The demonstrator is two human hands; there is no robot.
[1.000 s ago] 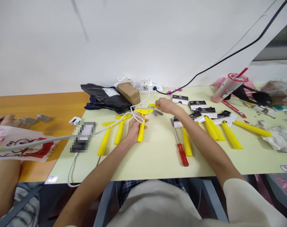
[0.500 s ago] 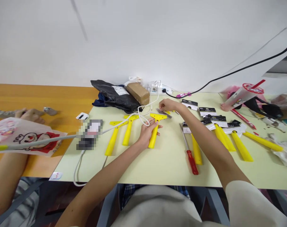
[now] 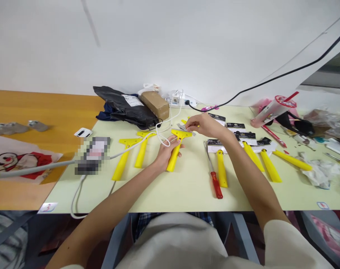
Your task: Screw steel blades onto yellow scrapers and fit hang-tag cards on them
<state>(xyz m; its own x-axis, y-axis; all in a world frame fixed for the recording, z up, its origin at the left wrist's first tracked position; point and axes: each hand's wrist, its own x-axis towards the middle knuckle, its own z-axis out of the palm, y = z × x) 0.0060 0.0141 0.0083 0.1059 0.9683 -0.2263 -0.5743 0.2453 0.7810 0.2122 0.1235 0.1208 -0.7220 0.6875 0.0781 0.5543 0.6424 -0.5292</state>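
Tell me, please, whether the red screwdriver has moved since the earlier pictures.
No: judged against the table edge, the red screwdriver lies in the same place.

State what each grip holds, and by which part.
Left grip: yellow scraper, by its upper handle. Right grip: near a small grey piece; whether holding it cannot be told.

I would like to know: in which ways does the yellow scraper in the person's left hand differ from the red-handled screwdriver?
The yellow scraper has a yellow handle; the red-handled screwdriver has a red one.
The yellow scraper ends in a wide crosswise head, the red-handled screwdriver in a thin metal shaft.
The left hand holds the yellow scraper, while the red-handled screwdriver lies untouched on the table.
Both have their handle ends toward the person.
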